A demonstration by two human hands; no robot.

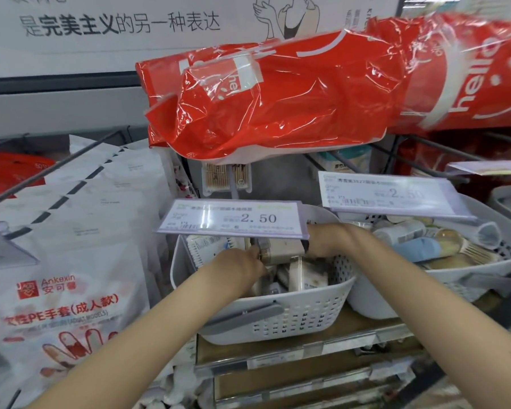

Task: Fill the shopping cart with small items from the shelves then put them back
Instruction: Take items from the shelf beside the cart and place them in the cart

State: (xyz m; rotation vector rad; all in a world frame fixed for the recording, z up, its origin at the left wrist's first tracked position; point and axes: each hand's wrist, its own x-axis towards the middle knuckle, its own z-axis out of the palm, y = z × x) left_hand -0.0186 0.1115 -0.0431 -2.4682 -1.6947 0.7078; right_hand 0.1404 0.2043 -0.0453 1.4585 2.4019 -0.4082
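Hands first: your left hand (242, 265) and right hand (326, 242) are both down inside the white perforated basket (292, 318) on the shelf (351, 335), meeting on one small beige container (281, 250) that lies on its side above the other contents. Your left grip has its fingers curled at the container's capped end, pinching it. Your right grip wraps the other end, though the price tag (233, 218) reading 2.50 hangs over the basket's back rim and hides most of those fingers.

Under the container the basket holds more small packs, among them a clear cylindrical tub (297, 274) standing near the middle and a flat box of cotton swabs (201, 249) against the left wall. A grey handle (248, 315) sits on the basket's front wall.

Just beside it on your right stands a second white basket (466, 271) filled with small tubes and rolls, with its own tag (396, 194) over it.

Above both, red plastic bags (263, 104) printed with "hello" hang from hooks and block the upper shelf. On your left hang white packs of PE gloves (65, 255) branded Ankexin. A pack of toothpicks (226, 178) hangs behind the first tag.
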